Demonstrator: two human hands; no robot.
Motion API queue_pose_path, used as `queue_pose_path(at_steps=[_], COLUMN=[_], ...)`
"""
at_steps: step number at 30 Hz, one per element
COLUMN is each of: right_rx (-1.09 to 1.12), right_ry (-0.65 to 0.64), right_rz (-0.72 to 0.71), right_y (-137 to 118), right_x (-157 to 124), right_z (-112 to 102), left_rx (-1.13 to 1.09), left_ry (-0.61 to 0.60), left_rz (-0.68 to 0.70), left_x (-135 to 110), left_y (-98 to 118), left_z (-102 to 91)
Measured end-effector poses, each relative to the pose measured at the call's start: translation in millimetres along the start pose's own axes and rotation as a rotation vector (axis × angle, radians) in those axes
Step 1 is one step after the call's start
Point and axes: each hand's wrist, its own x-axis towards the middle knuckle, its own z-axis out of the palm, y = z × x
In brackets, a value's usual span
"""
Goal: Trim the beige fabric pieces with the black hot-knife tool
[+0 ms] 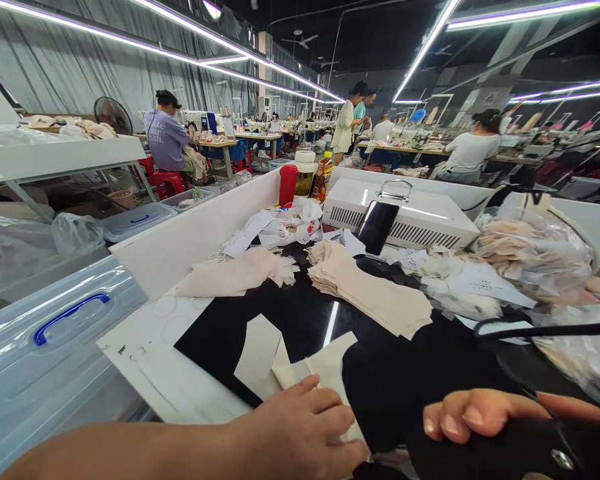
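My left hand (313, 430) lies over cream fabric pieces (325, 363), its fingers stretched across them and slightly apart. One cut fabric piece (260, 357) fans out beyond the fingertips on the glossy black work surface (405, 367). At the lower right, my right hand (485, 413) has its fingers curled around a dark object (485, 450) with a silver screw; the frame's edge cuts it off, and its kind does not show. Farther in sit a stack of beige fabric pieces (370, 287) and a second, looser beige pile (235, 272).
A white vented box (405, 213) with a phone (379, 227) leaning on it stands at the back, beside bottles (323, 177) and a red container (287, 185). Bagged fabric (535, 250) crowds the right. White boards (205, 230) edge the table; a lidded plastic bin (65, 333) stands left. People work behind.
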Motion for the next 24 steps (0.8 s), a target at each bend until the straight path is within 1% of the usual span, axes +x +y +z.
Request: queue_pose_path(at_steps=[3, 5, 6, 8, 11, 14, 16, 19, 24], right_rx=[-0.037, -0.041, -0.039, -0.032, -0.018, -0.04, -0.052, -0.055, -0.059], right_ry=[-0.051, -0.039, -0.023, 0.021, 0.099, 0.13, 0.14, 0.144, 0.173], right_rz=[0.088, 0.096, 0.088, 0.038, -0.059, -0.05, -0.031, -0.03, -0.017], right_y=[5.9, 7.4, 7.3, 4.7, -4.3, -14.6, -19.1, -20.7, -17.2], right_x=[14.9, 19.7, 20.0, 17.2, 9.0, 3.0, 1.3, 1.0, 5.3], right_z=[-24.3, -30.4, -29.2, -17.7, 16.0, 50.7, 65.2, 72.3, 64.3], left_rx=[0.006, 0.005, 0.002, -0.008, -0.013, -0.007, -0.003, 0.01, 0.013], left_ry=[-0.008, -0.015, -0.016, 0.004, 0.062, 0.072, 0.044, 0.056, 0.091], left_rz=[-0.011, -0.014, -0.018, -0.029, -0.033, -0.013, -0.006, -0.041, -0.077], left_x=[-2.7, -3.2, -3.1, -2.5, -0.9, 0.0, -0.7, -3.2, -6.4], left_y=[0.1, 0.3, 0.4, 0.9, 0.9, 0.4, 0.4, 1.3, 2.5], left_z=[3.9, 6.8, 7.9, 9.1, 8.1, 6.2, 6.2, 8.5, 13.4])
